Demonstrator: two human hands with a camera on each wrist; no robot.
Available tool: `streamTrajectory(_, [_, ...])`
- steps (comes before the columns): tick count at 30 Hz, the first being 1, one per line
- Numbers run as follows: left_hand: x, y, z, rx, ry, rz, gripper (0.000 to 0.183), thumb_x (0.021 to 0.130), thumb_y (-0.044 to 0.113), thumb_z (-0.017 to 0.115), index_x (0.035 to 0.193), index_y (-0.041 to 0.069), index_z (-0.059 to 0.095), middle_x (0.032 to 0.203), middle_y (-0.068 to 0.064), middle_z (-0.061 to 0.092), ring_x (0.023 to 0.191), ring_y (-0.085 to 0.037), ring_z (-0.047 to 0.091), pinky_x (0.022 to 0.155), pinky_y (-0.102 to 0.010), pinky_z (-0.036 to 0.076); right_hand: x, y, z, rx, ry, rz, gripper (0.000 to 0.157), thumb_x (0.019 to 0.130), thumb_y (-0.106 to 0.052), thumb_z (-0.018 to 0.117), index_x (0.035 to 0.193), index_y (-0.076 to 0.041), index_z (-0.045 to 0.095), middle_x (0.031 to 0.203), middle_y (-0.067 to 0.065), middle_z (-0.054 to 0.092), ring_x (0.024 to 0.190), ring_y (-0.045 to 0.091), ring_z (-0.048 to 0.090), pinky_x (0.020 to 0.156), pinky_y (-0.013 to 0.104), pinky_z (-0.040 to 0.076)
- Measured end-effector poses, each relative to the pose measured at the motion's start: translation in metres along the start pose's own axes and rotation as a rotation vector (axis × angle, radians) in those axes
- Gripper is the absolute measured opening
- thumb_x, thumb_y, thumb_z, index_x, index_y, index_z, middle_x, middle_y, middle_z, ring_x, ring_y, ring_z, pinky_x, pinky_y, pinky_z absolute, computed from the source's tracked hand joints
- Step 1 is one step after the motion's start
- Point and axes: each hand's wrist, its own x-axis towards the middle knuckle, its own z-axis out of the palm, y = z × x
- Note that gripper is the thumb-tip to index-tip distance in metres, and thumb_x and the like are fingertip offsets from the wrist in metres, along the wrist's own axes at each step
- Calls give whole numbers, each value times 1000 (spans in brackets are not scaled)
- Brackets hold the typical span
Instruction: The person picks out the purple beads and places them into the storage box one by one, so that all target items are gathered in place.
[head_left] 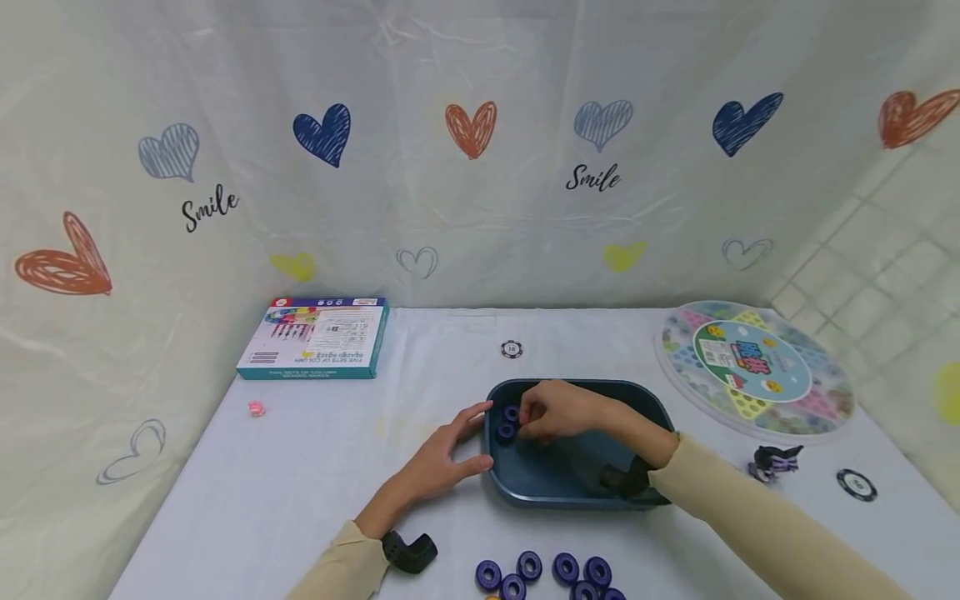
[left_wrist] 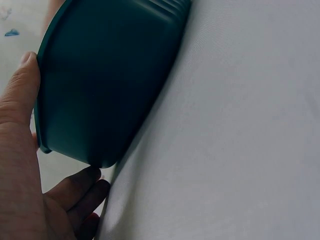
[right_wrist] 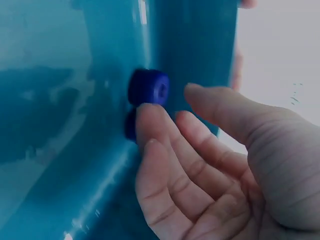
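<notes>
A dark teal plastic bin (head_left: 577,502) stands on the white tablecloth. My left hand (head_left: 438,462) is spread against the bin's left end, thumb and fingertips touching it. The left wrist view shows the thumb (left_wrist: 27,82) at the rim and other fingers near the base. My right hand (head_left: 564,410) reaches inside the bin. Two purple rings (head_left: 506,431) lie at its left end, beside the right fingertips. In the right wrist view, one purple ring (right_wrist: 149,87) shows fully and a second is partly hidden behind the fingers. Nothing shows between the right thumb and fingers.
Several purple rings (head_left: 529,566) lie at the front edge. A flat box (head_left: 315,340) stands back left, with a small pink piece (head_left: 257,408) before it. At right are a round game board (head_left: 753,367), a purple-and-black hair clip (head_left: 777,461) and a chip (head_left: 857,485). Another chip (head_left: 512,349) lies behind the bin.
</notes>
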Motion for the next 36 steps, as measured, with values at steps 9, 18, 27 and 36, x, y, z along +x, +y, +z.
streamTrajectory(9, [-1,-3,0,0,5,9,69,85,39,60,142,31,22,138,0,39,126,-13,35,101,-47,27,-41,-11,-2,-144,43,-121,11,86,-23,61,93,-14,61,71,-7,60,58,7,55,54,24,47])
streamTrajectory(18, [1,-4,1,-9,6,51,70,84,36,61,142,29,23,138,1,39,127,-11,34,102,-47,26,-107,-31,38,-100,102,-137,9,86,-32,60,92,-25,61,67,-19,53,56,-1,47,51,18,43])
streamTrajectory(27, [-3,23,-6,-28,-1,41,69,85,28,62,142,18,25,138,-9,40,127,-17,35,102,-46,26,-139,-17,79,-47,-29,73,12,83,-27,63,94,-24,65,66,-20,54,57,-2,49,54,19,44])
streamTrajectory(36, [-5,30,-6,-40,-18,45,68,86,21,61,142,12,24,138,-13,38,126,-23,36,101,-49,26,-139,5,93,-22,1,77,12,82,-25,65,94,-22,66,77,-22,57,62,-4,51,59,19,46])
